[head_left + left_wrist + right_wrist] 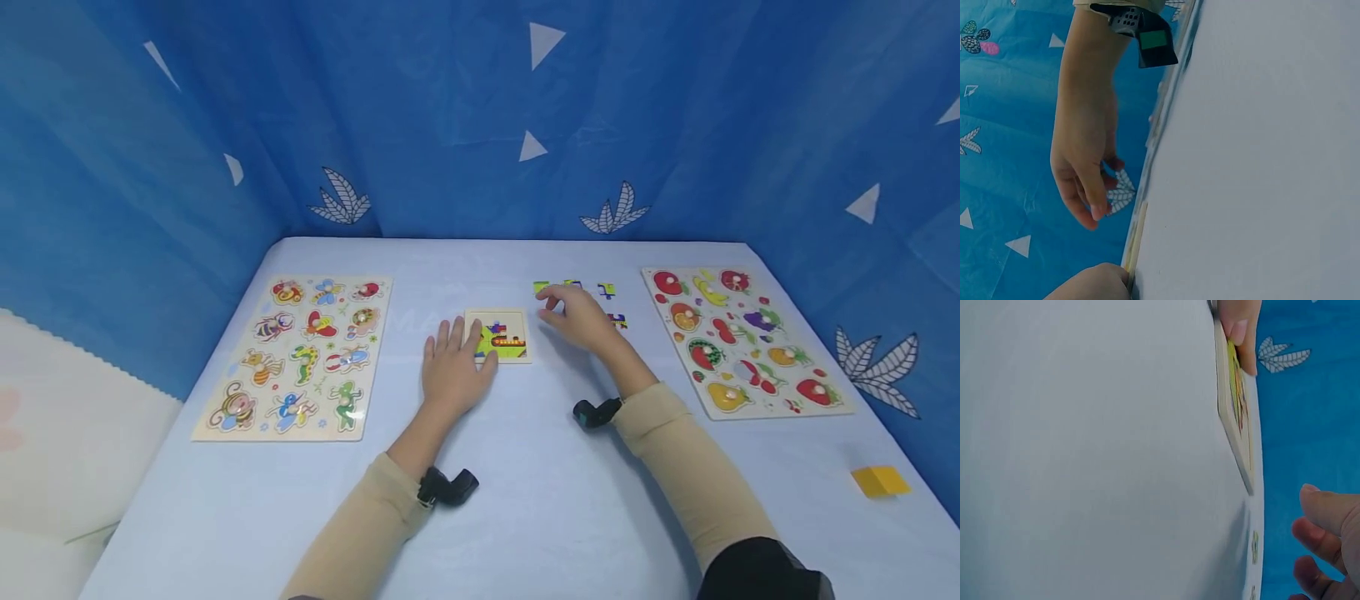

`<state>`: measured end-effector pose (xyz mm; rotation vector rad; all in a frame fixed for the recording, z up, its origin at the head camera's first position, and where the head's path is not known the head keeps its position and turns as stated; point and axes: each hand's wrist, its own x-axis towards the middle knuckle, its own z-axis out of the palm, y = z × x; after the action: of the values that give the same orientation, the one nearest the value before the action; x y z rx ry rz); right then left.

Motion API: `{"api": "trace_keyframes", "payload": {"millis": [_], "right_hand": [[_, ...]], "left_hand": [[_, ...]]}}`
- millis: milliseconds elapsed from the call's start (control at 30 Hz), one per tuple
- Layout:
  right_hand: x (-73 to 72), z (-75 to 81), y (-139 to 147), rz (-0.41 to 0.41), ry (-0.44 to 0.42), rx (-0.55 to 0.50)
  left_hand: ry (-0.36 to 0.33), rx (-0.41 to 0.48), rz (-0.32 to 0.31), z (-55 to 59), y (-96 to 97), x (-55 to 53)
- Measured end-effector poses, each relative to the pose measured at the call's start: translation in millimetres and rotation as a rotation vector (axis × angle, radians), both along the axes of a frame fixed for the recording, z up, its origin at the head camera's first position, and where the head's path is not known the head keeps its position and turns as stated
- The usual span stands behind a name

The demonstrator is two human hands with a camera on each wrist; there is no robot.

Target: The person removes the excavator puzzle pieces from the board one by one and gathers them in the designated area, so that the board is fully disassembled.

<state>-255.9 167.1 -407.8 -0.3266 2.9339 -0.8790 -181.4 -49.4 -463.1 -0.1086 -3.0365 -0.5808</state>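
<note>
A small square wooden jigsaw tray (517, 315) lies mid-table, with part of a green, yellow and purple picture in it. My left hand (453, 375) rests at its left edge, fingers spread and the thumb over the lower left corner. To the right of the tray, my right hand (576, 321) is raised above the table, fingers bent and parted. Nothing shows between its thumb and fingers (1316, 540) in the right wrist view. Loose jigsaw pieces (606, 290) lie just beyond and beside this hand, which partly hides some of them.
An insect and animal peg puzzle board (300, 362) lies at the left, a fruit peg puzzle board (738, 342) at the right. Near the right table edge sits a yellow block (881, 482). A blue curtain (450, 117) hangs behind the white table (525, 500).
</note>
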Motion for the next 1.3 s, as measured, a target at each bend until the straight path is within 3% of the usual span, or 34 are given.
{"api": "trace_keyframes", "payload": {"millis": [500, 1300], "right_hand": [[4.5, -5.3, -35.5, 0.118, -0.004, 0.017], [4.5, -16.6, -51.2, 0.231, -0.011, 0.140]], "left_hand": [[0.000, -0.019, 0.008, 0.8, -0.4, -0.8], [0.006, -0.031, 0.018, 1.7, 1.0, -0.2]]}}
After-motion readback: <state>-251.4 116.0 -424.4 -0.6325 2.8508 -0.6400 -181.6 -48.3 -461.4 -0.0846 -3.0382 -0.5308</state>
